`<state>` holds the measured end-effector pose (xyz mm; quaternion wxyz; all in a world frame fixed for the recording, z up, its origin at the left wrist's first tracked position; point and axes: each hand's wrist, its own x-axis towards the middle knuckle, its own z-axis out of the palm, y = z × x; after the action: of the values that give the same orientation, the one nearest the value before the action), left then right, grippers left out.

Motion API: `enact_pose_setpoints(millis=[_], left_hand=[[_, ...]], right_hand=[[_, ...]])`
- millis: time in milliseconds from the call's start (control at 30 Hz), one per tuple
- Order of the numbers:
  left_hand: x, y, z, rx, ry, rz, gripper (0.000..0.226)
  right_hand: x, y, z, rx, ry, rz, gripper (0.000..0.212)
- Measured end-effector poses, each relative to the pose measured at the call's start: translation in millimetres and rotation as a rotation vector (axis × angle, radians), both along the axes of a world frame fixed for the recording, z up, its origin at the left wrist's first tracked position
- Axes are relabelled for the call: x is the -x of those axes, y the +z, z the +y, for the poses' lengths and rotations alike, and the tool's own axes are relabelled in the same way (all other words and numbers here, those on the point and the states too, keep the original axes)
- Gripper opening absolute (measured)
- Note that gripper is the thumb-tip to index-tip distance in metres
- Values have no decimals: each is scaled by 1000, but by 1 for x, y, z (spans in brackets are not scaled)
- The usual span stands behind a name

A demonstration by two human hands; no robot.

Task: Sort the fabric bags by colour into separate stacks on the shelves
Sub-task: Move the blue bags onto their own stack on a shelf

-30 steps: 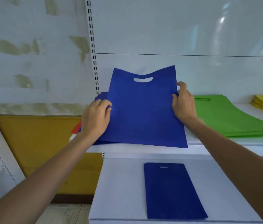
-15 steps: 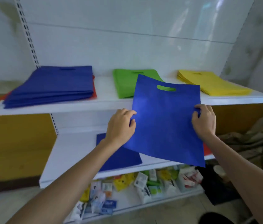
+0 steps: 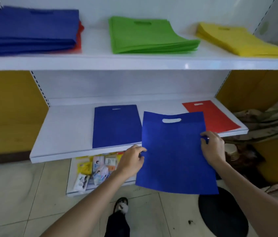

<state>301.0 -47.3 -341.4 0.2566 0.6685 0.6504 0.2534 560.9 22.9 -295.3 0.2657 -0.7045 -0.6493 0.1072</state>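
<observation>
The white shelving unit is filling most of the view, and the sorting is looking partly done. On the upper shelf a thick blue stack is lying at the left with red bags showing under its right edge, so this pile is probably still mixed and waiting to be separated. Beside it, a green stack and a yellow stack are sitting well apart and each in one colour. On the lower shelf only a single blue bag and a single red bag are lying flat (these look like the beginnings of two new stacks).

The person is holding another blue bag in the air in front of the lower shelf's edge, between the two flat bags. Its long axis is running nearly upright, and its handle cut-out is pointing up, toward the back of the shelf. The left hand is pinching the left edge and the right hand is pinching the right edge, both closed on the fabric.
</observation>
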Motion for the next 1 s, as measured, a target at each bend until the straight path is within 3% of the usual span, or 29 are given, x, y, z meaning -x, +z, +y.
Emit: enact_pose_setpoints(millis=[400, 567, 700, 867, 1000], left_hand=[[145, -86, 80, 70, 391, -6, 36], [188, -110, 111, 79, 497, 7, 36], [203, -124, 135, 80, 547, 14, 35], [203, -136, 146, 203, 602, 143, 41], [196, -136, 151, 224, 568, 70, 44]], right_hand=[[168, -106, 137, 173, 315, 199, 37], [219, -136, 179, 169, 368, 179, 41], [239, -154, 206, 193, 430, 39, 48], [244, -177, 211, 358, 296, -148, 52], [246, -181, 209, 328, 222, 32, 48]])
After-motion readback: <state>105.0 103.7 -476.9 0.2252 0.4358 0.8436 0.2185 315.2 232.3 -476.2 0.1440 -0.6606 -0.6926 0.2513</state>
